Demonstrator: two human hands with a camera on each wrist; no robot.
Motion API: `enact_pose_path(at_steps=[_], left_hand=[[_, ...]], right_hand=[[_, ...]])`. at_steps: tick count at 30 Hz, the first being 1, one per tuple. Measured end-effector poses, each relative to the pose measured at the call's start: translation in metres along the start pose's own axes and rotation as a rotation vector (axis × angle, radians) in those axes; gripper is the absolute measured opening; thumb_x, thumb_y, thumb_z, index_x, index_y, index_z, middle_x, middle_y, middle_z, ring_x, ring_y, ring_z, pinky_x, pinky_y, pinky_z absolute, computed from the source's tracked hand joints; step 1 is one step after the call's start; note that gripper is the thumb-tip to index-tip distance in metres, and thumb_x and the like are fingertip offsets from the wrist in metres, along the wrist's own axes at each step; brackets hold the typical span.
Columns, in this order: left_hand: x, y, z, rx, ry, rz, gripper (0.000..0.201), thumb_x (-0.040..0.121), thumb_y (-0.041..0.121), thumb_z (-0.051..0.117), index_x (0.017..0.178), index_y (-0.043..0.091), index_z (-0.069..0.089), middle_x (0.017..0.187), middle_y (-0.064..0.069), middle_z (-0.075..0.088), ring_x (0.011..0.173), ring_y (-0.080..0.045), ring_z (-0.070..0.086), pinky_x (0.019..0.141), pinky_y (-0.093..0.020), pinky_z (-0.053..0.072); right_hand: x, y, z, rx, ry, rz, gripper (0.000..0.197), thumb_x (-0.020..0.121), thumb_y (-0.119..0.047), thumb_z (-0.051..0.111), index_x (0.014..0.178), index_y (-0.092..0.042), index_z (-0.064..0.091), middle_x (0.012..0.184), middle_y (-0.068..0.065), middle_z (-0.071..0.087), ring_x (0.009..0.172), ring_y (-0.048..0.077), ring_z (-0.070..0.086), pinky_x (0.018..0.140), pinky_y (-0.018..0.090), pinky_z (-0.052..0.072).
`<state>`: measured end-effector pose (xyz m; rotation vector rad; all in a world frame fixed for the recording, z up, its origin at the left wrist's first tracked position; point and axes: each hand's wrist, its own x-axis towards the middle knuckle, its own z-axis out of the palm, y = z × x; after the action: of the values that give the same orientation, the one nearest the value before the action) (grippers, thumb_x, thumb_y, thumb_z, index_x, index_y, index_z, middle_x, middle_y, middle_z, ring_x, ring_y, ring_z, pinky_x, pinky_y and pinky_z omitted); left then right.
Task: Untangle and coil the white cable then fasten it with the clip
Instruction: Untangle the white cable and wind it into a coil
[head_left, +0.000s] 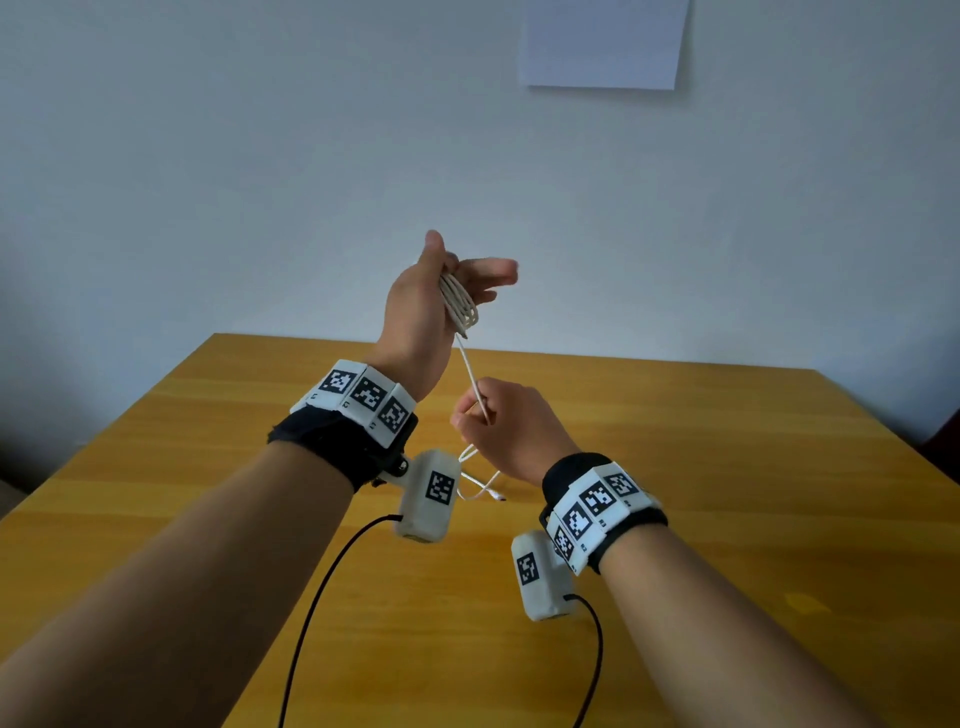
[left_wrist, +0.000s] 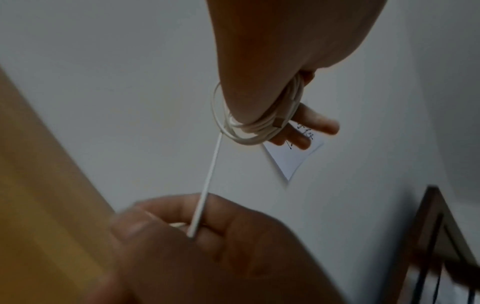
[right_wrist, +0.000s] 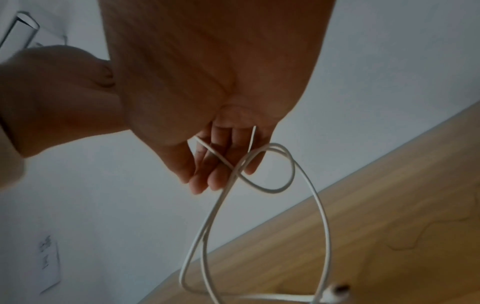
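Open tabletop (head_left: 727, 467) at right and lower left of frame; loose cable (head_left: 480, 486) obstructing centre, between wrists.

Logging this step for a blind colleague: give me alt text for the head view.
The left hand, raised, holds loops of white cable; a strand runs down to the right hand, which pinches it. The loose end lies on the wooden table.

I sit at a bare wooden table (head_left: 675, 467) pushed against a plain pale wall (head_left: 260, 156), in what looks like a simple office or study room. A sheet of paper (head_left: 602, 41) hangs on the wall above, and the right wrist view shows a wall socket (right_wrist: 49, 265).
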<state>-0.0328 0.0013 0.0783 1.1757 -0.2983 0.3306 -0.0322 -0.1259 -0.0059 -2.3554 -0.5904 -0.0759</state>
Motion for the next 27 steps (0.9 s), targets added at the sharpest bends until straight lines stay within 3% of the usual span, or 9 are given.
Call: enact_pose_path(at_steps=[3, 6, 8, 10, 14, 18, 21, 23, 27], left_hand=[[-0.003, -0.007, -0.004, 0.493, -0.067, 0.128, 0.071, 0.11, 0.039, 0.018, 0.078, 0.023, 0.079, 0.093, -0.008, 0.079, 0.095, -0.021, 0.071, 0.09, -0.035, 0.05], [-0.005, -0.019, -0.011, 0.815, -0.154, 0.174, 0.07, 0.108, 0.045, 0.019, 0.094, 0.018, 0.082, 0.047, -0.017, 0.048, 0.046, -0.024, 0.047, 0.053, -0.019, 0.038], [-0.006, -0.028, -0.013, 0.943, -0.21, 0.166, 0.066, 0.109, 0.042, 0.024, 0.09, 0.013, 0.08, 0.037, 0.001, 0.041, 0.034, -0.009, 0.042, 0.047, -0.012, 0.032], [-0.007, -0.036, -0.015, 1.13, -0.272, 0.14, 0.061, 0.108, 0.043, 0.028, 0.079, 0.009, 0.07, 0.053, 0.004, 0.061, 0.042, -0.007, 0.054, 0.051, -0.02, 0.04], [-0.006, -0.047, -0.026, 1.524, -0.328, 0.095, 0.052, 0.106, 0.048, 0.028, 0.064, 0.017, 0.035, 0.057, -0.002, 0.046, 0.046, -0.018, 0.044, 0.046, -0.032, 0.031], [-0.005, -0.048, -0.028, 1.617, -0.355, 0.146, 0.055, 0.106, 0.048, 0.024, 0.062, 0.018, 0.037, 0.056, 0.001, 0.044, 0.048, -0.019, 0.046, 0.047, -0.031, 0.03], [-0.003, -0.047, -0.027, 1.753, -0.413, 0.09, 0.043, 0.107, 0.034, 0.026, 0.082, 0.012, 0.054, 0.058, 0.0, 0.044, 0.05, -0.017, 0.044, 0.045, -0.034, 0.037], [-0.006, -0.044, -0.026, 1.761, -0.403, 0.001, 0.025, 0.104, 0.026, 0.031, 0.1, 0.017, 0.054, 0.063, -0.001, 0.046, 0.059, -0.023, 0.05, 0.056, -0.041, 0.052], [-0.01, -0.04, -0.034, 1.852, -0.474, -0.056, 0.038, 0.105, 0.028, 0.023, 0.125, 0.014, 0.052, 0.086, -0.011, 0.063, 0.081, -0.034, 0.062, 0.071, -0.043, 0.055]], right_hand=[[0.0, -0.002, -0.003, -0.026, 0.028, -0.038, 0.007, 0.091, -0.026, 0.062, 0.087, -0.028, 0.067, 0.078, -0.008, 0.073, 0.074, 0.007, 0.068, 0.066, 0.022, 0.049], [0.001, -0.003, -0.007, -0.026, 0.043, -0.051, 0.007, 0.09, -0.024, 0.062, 0.085, -0.027, 0.067, 0.074, -0.008, 0.072, 0.071, 0.01, 0.068, 0.068, 0.027, 0.053], [0.0, -0.004, -0.009, -0.057, 0.04, -0.058, 0.01, 0.09, -0.024, 0.063, 0.082, -0.029, 0.061, 0.067, -0.01, 0.066, 0.065, 0.006, 0.063, 0.061, 0.023, 0.046], [-0.001, -0.006, -0.012, -0.073, 0.034, -0.058, 0.014, 0.09, -0.021, 0.064, 0.081, -0.028, 0.056, 0.062, -0.01, 0.058, 0.059, 0.005, 0.057, 0.056, 0.02, 0.036], [-0.001, -0.008, -0.014, -0.073, 0.021, 0.002, 0.023, 0.084, -0.014, 0.063, 0.063, -0.016, 0.053, 0.061, 0.003, 0.06, 0.063, 0.025, 0.058, 0.058, 0.033, 0.04], [-0.003, -0.009, -0.014, -0.108, 0.011, 0.007, 0.017, 0.083, -0.015, 0.064, 0.068, -0.007, 0.062, 0.067, 0.01, 0.068, 0.07, 0.032, 0.064, 0.064, 0.042, 0.051], [-0.003, -0.011, -0.011, -0.184, 0.011, 0.012, 0.024, 0.081, -0.021, 0.066, 0.061, -0.014, 0.054, 0.059, 0.003, 0.06, 0.061, 0.026, 0.057, 0.057, 0.037, 0.045], [-0.003, -0.011, -0.009, -0.252, 0.01, -0.002, 0.028, 0.081, -0.027, 0.066, 0.058, -0.021, 0.05, 0.057, -0.003, 0.057, 0.06, 0.023, 0.057, 0.055, 0.033, 0.045], [-0.003, -0.006, -0.01, -0.269, -0.019, -0.014, 0.011, 0.082, -0.03, 0.067, 0.071, -0.028, 0.063, 0.067, -0.012, 0.065, 0.071, 0.017, 0.065, 0.064, 0.03, 0.051]])
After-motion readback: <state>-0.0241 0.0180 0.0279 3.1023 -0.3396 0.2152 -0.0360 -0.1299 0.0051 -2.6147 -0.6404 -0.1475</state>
